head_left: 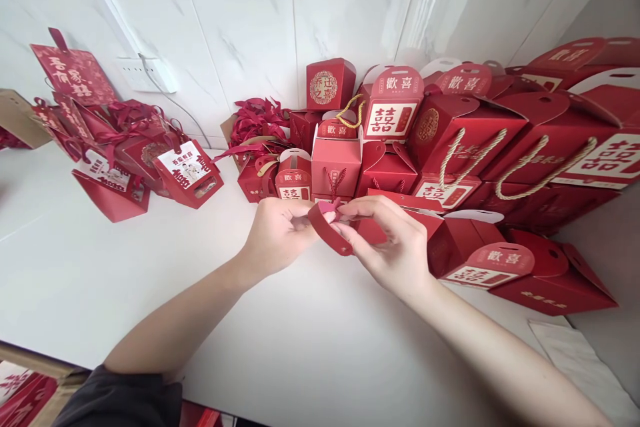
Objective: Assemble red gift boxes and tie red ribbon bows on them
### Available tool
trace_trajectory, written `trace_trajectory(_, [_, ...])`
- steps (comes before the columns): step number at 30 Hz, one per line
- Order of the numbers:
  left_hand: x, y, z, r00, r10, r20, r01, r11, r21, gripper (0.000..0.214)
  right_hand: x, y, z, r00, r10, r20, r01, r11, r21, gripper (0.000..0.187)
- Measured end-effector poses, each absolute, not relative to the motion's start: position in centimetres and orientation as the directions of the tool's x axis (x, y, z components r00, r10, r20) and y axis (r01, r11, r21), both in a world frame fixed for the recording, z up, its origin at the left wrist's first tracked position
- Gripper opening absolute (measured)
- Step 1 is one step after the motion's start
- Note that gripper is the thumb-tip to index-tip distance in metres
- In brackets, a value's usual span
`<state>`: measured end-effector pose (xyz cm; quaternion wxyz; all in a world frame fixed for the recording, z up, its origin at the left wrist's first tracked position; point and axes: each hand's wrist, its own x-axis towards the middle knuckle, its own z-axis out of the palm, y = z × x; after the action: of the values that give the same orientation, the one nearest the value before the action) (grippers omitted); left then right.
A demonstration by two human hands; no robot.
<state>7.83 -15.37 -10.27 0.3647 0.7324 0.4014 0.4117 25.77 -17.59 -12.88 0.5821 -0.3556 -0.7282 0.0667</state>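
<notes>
Above the white tabletop, both hands meet at a small curved red cardboard piece (331,233), seen edge-on. My left hand (277,237) is closed on its left side, with the thumb and fingers partly hidden behind it. A dark pink-red ribbon (336,205) shows at the piece's upper opening. My right hand (393,240) pinches there with thumb and fingertips, closed on the ribbon beside the cardboard. The exact contact of the right fingertips is too small to make out. Just behind the hands stands a pink-red gift box (337,160) with a twisted red cord.
Red gift boxes (465,140), several with gold rope handles, are stacked along the right and back. A heap of red ribbons (260,117) lies behind the left hand. Ribbon-tied boxes (187,173) stand on the table (210,300) at left, below a wall socket (146,73).
</notes>
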Motion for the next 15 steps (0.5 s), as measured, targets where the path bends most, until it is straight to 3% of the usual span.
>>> trace_trajectory(15, [8.32, -15.64, -10.77, 0.315, 0.899, 0.304, 0.229, -0.382, 0.895, 0.017, 25.67, -17.55, -13.33, -0.046, 0.543, 0.838, 0.446, 0.762, -0.469, 0.011])
